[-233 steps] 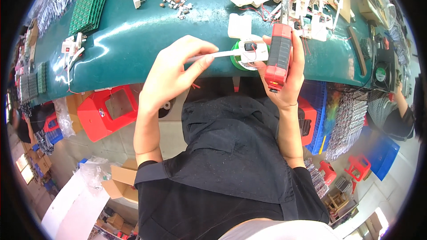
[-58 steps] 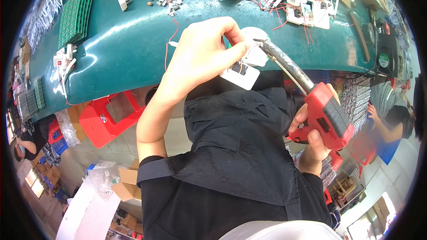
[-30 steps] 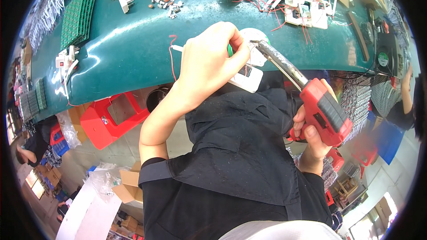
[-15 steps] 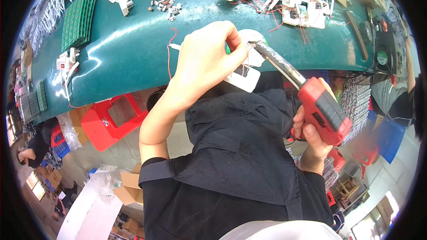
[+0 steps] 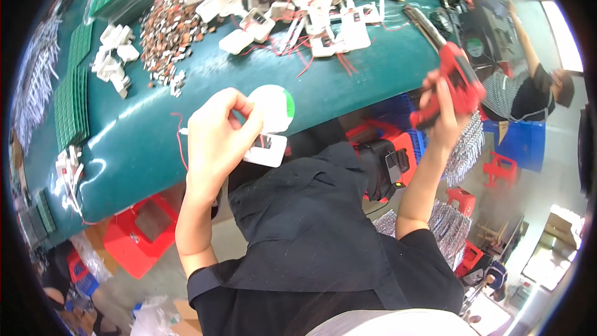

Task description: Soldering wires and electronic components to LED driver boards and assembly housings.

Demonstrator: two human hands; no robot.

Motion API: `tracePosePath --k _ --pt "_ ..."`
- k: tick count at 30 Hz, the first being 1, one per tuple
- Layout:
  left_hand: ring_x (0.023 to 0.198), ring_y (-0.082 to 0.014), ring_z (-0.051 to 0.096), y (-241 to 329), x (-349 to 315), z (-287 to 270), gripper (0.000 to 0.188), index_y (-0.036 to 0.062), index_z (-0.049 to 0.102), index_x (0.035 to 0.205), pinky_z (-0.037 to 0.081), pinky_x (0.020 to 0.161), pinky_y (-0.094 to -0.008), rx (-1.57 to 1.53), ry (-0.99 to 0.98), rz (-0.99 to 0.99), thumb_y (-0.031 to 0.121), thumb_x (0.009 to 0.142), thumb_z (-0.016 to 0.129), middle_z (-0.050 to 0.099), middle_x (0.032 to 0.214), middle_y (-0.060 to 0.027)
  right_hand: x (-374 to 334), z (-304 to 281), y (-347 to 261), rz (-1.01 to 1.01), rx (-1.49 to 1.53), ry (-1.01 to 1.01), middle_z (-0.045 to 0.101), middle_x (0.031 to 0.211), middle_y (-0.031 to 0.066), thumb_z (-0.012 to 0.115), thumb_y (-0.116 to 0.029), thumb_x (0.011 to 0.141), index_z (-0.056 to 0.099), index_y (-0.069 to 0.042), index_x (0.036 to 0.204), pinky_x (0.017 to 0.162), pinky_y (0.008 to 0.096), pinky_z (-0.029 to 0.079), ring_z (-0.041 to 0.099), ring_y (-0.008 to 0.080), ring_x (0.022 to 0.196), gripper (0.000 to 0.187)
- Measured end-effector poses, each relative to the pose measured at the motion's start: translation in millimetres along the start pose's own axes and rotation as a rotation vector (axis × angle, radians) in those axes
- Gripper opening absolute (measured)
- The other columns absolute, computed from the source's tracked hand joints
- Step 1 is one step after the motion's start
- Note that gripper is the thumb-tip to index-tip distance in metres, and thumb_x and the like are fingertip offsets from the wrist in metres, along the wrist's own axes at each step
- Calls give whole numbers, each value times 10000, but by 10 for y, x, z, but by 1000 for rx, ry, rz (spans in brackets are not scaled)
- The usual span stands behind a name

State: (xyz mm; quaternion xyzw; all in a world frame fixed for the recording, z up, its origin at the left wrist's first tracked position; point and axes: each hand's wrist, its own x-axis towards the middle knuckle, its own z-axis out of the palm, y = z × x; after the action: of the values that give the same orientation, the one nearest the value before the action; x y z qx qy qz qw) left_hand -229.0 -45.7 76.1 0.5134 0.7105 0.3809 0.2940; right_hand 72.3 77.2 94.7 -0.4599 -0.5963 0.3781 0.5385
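Though blurred, right fingers round red tool, left fingers narrow on white housing.

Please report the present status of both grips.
Left grip: holding white casing. Right grip: holding red-handled tool, tip away from casing. White-and-green disc close to casing.

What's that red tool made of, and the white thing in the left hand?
The red tool looks like hard plastic, bright red, its finish blurred; its grey shaft is probably metal, with light streaks. The white thing seems smooth plastic: evenly white, rounded corners.
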Motion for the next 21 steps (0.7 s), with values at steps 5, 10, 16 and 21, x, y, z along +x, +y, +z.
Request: tracePosePath --k 5,10,16,21 --pt "519 -137 539 22 -12 5 138 12 582 734 443 523 -281 -73 12 9 109 743 680 608 680 -58 1005 -557 828 -716 -1097 143 608 932 152 704 -124 779 413 -130 1394 707 439 504 625 336 794 680" --pt "588 -241 598 -12 9 26 132 26 576 732 475 575 -337 -74 14 26 126 748 661 618 713 -98 1053 -633 866 -471 -1150 -119 633 1054 162 671 -129 816 450 -140 1375 757 433 513 636 344 916 601" --pt "533 -131 572 10 -22 20 121 11 582 741 437 509 -276 -84 35 36 97 753 667 611 666 -61 -69 -120 -103 -147 50 -135 628 1021 184 642 -169 820 499 101 1219 723 343 514 634 260 823 503" --pt "493 -39 537 -8 -54 30 103 1 590 750 393 458 -219 -71 89 73 62 753 672 601 638 -31 -697 150 -336 125 237 -362 626 821 180 699 -356 722 439 139 1210 581 317 514 613 221 622 742"
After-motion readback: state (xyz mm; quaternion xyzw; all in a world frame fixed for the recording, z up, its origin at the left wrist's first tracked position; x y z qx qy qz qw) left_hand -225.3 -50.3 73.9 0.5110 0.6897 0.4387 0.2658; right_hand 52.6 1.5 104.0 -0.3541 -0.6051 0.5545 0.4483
